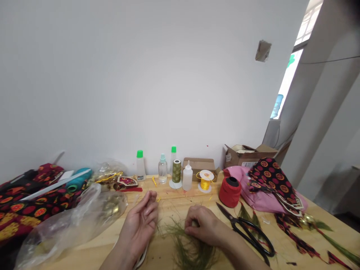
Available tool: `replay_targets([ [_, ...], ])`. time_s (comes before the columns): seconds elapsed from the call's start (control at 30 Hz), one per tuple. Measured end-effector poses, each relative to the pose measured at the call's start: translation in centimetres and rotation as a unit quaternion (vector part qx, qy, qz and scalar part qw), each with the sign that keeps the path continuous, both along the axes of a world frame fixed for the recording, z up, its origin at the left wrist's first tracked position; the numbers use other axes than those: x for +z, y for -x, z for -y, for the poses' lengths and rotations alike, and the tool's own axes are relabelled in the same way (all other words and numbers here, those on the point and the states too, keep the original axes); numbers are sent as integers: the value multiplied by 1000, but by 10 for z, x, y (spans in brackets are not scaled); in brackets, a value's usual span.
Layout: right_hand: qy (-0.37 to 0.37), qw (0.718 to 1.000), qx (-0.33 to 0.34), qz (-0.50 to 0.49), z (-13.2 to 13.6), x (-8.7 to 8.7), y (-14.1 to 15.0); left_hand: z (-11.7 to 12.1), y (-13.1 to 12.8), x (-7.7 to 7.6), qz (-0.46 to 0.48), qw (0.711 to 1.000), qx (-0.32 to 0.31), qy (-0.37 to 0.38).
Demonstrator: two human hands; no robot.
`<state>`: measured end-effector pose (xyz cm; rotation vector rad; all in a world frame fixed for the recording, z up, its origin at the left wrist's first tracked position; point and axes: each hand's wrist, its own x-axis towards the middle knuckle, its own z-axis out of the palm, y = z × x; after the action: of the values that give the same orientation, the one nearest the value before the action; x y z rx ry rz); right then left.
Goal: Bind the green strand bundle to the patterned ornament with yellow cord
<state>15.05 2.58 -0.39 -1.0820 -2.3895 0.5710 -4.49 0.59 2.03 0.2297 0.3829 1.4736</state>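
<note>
Loose green threads lie at the bottom of the wooden table. Touching their top, the right hand has thumb and fingertips drawn together; whether strands are pinched cannot be told. From the threads, at ten o'clock, the left hand is palm up, fingers half curled; any grip is unclear. Black scissors lie between two and three, a red thread cone at one, a white squeeze bottle at twelve.

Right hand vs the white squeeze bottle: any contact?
Apart. The head view shows a strip of wooden tabletop between the knuckles of the right hand and the base of the squeeze bottle.
</note>
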Motion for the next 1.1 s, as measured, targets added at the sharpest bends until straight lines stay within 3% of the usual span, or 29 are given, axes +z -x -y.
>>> replay_targets([
  [0.27,3,992,-116,-42,-12,9,-16,-2,2,-6,-39,999,18,13],
  [0.47,29,999,-32,-16,-1,6,-5,-6,3,-10,-48,998,20,18],
  [0.57,63,996,-16,-59,0,3,-2,-7,3,-12,-58,998,22,28],
  [0.77,200,942,-81,-257,-14,0,-9,-6,4,-14,-61,998,13,31],
  [1.1,334,874,-58,-349,-17,-2,-5,-7,2,-12,-52,998,20,41],
])
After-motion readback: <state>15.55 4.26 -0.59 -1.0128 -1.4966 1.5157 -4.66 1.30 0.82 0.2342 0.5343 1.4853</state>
